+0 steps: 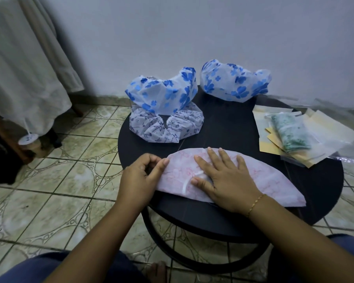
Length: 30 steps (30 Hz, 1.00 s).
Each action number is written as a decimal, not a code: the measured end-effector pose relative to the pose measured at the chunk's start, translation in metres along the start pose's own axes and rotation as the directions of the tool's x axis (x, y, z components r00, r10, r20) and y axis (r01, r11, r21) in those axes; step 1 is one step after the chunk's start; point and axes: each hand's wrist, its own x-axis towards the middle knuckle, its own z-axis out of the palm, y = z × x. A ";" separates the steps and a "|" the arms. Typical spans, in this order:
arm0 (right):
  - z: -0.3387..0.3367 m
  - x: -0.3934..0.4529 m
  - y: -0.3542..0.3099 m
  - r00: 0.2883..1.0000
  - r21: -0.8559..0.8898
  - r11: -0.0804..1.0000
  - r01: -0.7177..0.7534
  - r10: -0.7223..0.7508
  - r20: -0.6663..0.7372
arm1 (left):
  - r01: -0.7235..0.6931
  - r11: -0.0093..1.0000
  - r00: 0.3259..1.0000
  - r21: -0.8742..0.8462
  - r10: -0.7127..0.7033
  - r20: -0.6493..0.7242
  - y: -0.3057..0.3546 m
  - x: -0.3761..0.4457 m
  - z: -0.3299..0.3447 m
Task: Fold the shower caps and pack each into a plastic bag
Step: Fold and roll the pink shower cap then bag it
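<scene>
Fingers of the right hand lie straight and spread, palm down, pressing flat on the pink shower cap. The thumb reaches toward the person's left, its tip beside a strip of white elastic that shows at the cap's gathered edge. A thin gold bracelet circles that wrist. The left hand works at the cap's left end, fingers curled, thumb and forefinger pinching the tip of the plastic there.

The pink cap is pale and thin, printed faintly in red, and folded over into a half-moon. Its long axis runs from the far left, by the left hand, to the near right, where it ends in a pointed corner well past the right wrist. The curved side faces away from the person, the straighter side toward them. It lies on the near part of the round black table.

Beyond the pink cap, toward the wall, sits a white cap with a dark blue pattern, unfolded, its puckered opening up. On top of that cap rests a puffed blue-flowered cap. A second blue-flowered cap stands to the right of that pile, at the table's far edge. To the right of the pink cap, clear plastic bags are heaped with yellowish sheets, and among them is a green-patterned cap packed in a bag.
</scene>
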 end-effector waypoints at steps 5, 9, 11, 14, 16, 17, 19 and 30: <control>0.000 0.002 -0.001 1.000 -0.034 0.999 -0.009 0.010 0.003 | 0.153 0.988 0.955 0.035 -0.156 0.250 0.004 0.006 -0.018; 0.000 0.001 0.000 1.000 -0.032 0.999 -0.011 0.012 0.007 | 0.139 0.958 0.933 0.250 -0.211 0.291 0.000 0.010 -0.023; 0.000 0.001 0.000 1.000 -0.027 1.000 -0.013 0.013 0.014 | 0.159 0.945 0.934 0.287 -0.238 0.266 -0.001 0.013 -0.024; -0.001 0.001 -0.001 1.000 -0.024 1.000 -0.006 0.007 0.029 | 0.115 0.926 0.942 0.360 -0.216 0.256 -0.001 0.012 -0.024; -0.003 0.002 -0.002 1.000 0.019 1.000 0.022 -0.022 0.000 | 0.019 0.927 0.947 0.375 -0.137 0.291 0.000 0.010 -0.024; -0.004 0.002 0.000 0.999 0.058 0.997 0.041 -0.039 -0.023 | -0.043 0.945 0.937 0.324 -0.075 0.342 0.002 0.010 -0.023; -0.005 0.004 0.004 0.991 0.121 0.987 0.102 -0.091 -0.096 | -0.145 0.963 0.880 0.226 0.021 0.475 0.009 0.010 -0.022; 0.004 0.005 0.015 0.825 0.018 0.979 -0.201 0.179 -0.537 | -0.261 0.901 0.813 0.345 0.013 0.583 0.027 0.010 -0.012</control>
